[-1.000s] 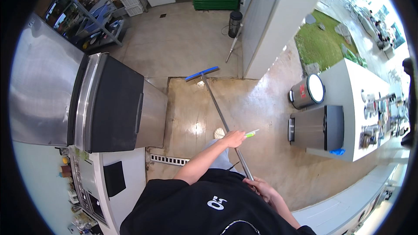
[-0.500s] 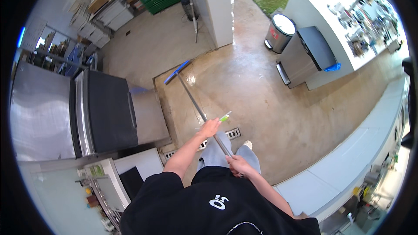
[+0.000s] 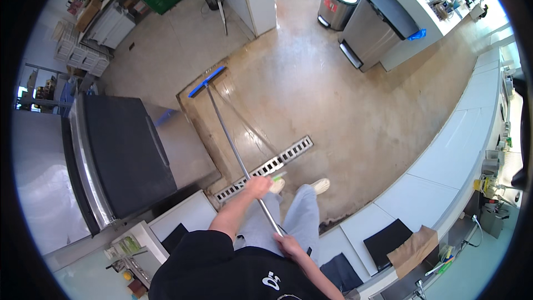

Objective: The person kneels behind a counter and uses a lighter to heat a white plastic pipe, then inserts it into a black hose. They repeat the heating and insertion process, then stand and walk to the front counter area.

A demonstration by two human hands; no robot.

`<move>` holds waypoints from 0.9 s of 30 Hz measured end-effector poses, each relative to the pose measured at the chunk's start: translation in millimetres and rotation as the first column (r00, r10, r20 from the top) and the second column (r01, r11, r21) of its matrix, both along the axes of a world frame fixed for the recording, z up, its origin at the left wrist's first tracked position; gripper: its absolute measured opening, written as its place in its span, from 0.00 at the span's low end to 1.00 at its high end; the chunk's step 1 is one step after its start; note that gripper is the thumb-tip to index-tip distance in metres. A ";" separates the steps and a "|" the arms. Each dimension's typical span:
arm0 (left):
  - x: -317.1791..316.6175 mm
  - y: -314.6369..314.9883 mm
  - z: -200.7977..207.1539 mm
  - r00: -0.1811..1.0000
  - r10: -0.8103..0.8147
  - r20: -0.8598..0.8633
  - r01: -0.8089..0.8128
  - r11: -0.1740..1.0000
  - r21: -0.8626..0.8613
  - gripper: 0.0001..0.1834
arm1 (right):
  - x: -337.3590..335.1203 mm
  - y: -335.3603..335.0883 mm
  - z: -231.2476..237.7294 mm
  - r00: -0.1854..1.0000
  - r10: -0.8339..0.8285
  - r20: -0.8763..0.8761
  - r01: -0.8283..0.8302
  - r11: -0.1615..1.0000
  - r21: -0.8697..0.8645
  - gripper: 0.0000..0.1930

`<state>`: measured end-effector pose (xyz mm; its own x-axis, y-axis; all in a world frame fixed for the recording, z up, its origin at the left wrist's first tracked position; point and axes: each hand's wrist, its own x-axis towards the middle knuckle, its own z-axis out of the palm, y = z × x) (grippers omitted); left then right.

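A long-handled floor squeegee [image 3: 226, 129] slants away from me, its blue blade [image 3: 197, 87] on the wet brown floor beside a raised floor edge. My left hand [image 3: 257, 187] is closed round the metal pole partway down. From the same hand pokes a thin green and whitish stick-like thing [image 3: 278, 177], too small to name. Nearer my body, my right hand [image 3: 289, 244] wraps the pole's upper end. Between me and the blade, a slotted metal floor drain [image 3: 298, 146] crosses the floor just ahead of my shoes.
A stainless appliance with a dark lid [image 3: 125, 144] stands at left. Two pedal bins, one round [image 3: 337, 6] and one rectangular [image 3: 375, 33], stand by a white counter far right. White cabinets [image 3: 427, 172] curve along the right. A wall end [image 3: 261, 0] juts in ahead.
The squeegee blade sits farther left in the view, and the pole has swung steeper. My hands have moved lower in the view. More of the floor drain shows.
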<state>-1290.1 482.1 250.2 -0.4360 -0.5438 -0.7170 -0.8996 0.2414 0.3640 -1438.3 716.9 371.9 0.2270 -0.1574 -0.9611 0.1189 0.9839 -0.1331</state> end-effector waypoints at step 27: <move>-145.5 605.9 173.9 0.850 -0.042 -0.524 0.220 0.934 0.282 0.17 | -106.3 585.5 266.7 0.840 0.250 -0.481 -0.009 0.894 0.448 0.31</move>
<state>-1435.6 1088.0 424.1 -0.8331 -0.2345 -0.5009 -0.5380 0.1338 0.8322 -1544.6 1302.4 638.6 -0.3291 0.2740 -0.9037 0.0190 0.9587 0.2838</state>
